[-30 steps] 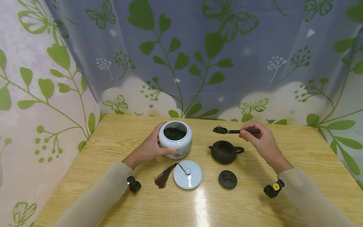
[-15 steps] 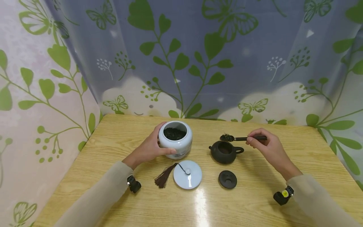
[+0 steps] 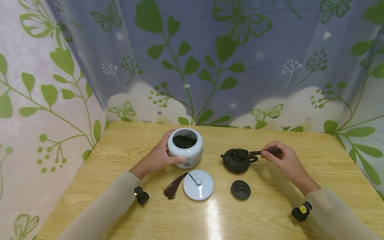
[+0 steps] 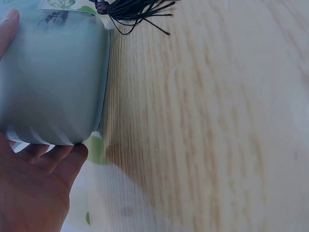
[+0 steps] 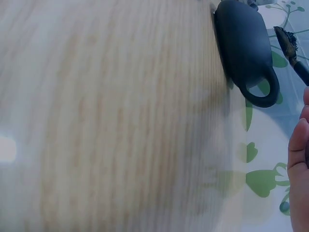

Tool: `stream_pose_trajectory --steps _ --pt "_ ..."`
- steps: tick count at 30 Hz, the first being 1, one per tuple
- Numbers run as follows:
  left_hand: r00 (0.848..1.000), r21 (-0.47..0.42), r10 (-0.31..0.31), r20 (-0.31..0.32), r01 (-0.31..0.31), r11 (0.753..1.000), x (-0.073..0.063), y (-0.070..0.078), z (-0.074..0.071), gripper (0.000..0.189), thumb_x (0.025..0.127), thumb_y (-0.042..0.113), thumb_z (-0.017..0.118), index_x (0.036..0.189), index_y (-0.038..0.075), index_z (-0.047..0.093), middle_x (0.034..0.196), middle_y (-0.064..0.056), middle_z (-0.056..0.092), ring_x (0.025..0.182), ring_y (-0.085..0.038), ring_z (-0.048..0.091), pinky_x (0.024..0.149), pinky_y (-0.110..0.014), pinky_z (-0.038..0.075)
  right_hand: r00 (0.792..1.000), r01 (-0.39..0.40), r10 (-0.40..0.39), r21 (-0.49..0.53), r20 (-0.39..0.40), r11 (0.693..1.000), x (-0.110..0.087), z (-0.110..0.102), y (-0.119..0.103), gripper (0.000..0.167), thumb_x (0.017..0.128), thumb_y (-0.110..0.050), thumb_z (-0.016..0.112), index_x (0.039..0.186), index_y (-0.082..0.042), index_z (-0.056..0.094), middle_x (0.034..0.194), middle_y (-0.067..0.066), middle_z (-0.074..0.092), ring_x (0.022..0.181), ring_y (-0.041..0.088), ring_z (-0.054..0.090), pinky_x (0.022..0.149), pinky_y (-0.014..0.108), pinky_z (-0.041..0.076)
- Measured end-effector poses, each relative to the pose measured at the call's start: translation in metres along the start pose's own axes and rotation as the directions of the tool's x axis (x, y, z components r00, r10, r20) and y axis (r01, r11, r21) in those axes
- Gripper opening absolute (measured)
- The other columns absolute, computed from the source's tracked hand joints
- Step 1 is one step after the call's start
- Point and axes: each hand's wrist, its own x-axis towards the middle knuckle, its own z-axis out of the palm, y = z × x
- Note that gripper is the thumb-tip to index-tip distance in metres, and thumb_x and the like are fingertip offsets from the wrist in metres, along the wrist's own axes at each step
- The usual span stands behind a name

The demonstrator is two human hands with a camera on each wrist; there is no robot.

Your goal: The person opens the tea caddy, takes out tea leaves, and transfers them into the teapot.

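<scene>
My left hand [image 3: 162,154] grips a white porcelain jar [image 3: 192,156] from its left side, thumb across the front and fingers behind. Dark loose tea leaves [image 3: 183,141] lie inside it. In the left wrist view the fingers [image 4: 67,162] curl against the jar's wall [image 4: 53,77]. My right hand [image 3: 283,160] pinches the dark handle of a tea scoop [image 3: 255,153]. Its heaped end, loaded with tea leaves, is over the mouth of a dark clay teapot [image 3: 235,166]. The right wrist view shows the scoop [image 5: 288,46] above the teapot [image 5: 246,43].
In front of the jar lies its white lid [image 3: 205,191] with a brown tassel [image 3: 174,187]. The small dark teapot lid [image 3: 241,190] rests on the wooden table [image 3: 144,213] before the pot. A leaf-patterned curtain [image 3: 192,66] rises behind the table.
My right hand has moved right and toward me, bringing the loaded scoop from behind the teapot to over its mouth. The left hand and jar have stayed in place.
</scene>
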Motion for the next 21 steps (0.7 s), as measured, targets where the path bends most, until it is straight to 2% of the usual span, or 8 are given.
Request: stream_pose_trajectory --steps 6,16,21 --pt "1.000 0.005 -0.004 -0.001 0.004 1.000 -0.0004 0.0009 0.0001 0.123 0.086 0.028 0.096 0.175 0.018 0.013 0.171 -0.006 0.040 0.153 -0.030 0.047 0.124 -0.059 0.038 1.000 0.004 -0.004 -0.017 0.000 1.000 -0.0021 -0.0004 0.0020 0.020 0.111 -0.014 0.065 0.125 0.000 0.067 0.109 -0.010 0.072 0.096 0.010 0.073 0.083 0.022 0.059" --pt "1.000 0.004 -0.004 -0.002 0.004 1.000 -0.0003 0.0021 0.0008 0.122 0.085 0.029 0.096 0.175 0.020 0.014 0.171 -0.006 0.039 0.153 -0.030 0.046 0.124 -0.058 0.038 1.000 0.021 -0.024 -0.188 -0.014 0.982 -0.0016 0.0045 -0.0043 0.016 0.109 -0.024 0.071 0.120 -0.011 0.071 0.109 0.001 0.073 0.093 0.010 0.072 0.078 0.022 0.057" --pt "1.000 0.006 -0.001 -0.003 0.001 1.000 -0.0003 0.0022 0.0007 0.121 0.085 0.029 0.096 0.175 0.022 0.014 0.171 -0.006 0.039 0.153 -0.030 0.047 0.123 -0.058 0.039 0.999 0.028 -0.031 -0.220 -0.010 0.975 -0.0010 0.0049 -0.0076 0.016 0.109 -0.026 0.071 0.120 -0.013 0.071 0.111 0.003 0.074 0.093 0.008 0.071 0.076 0.024 0.057"
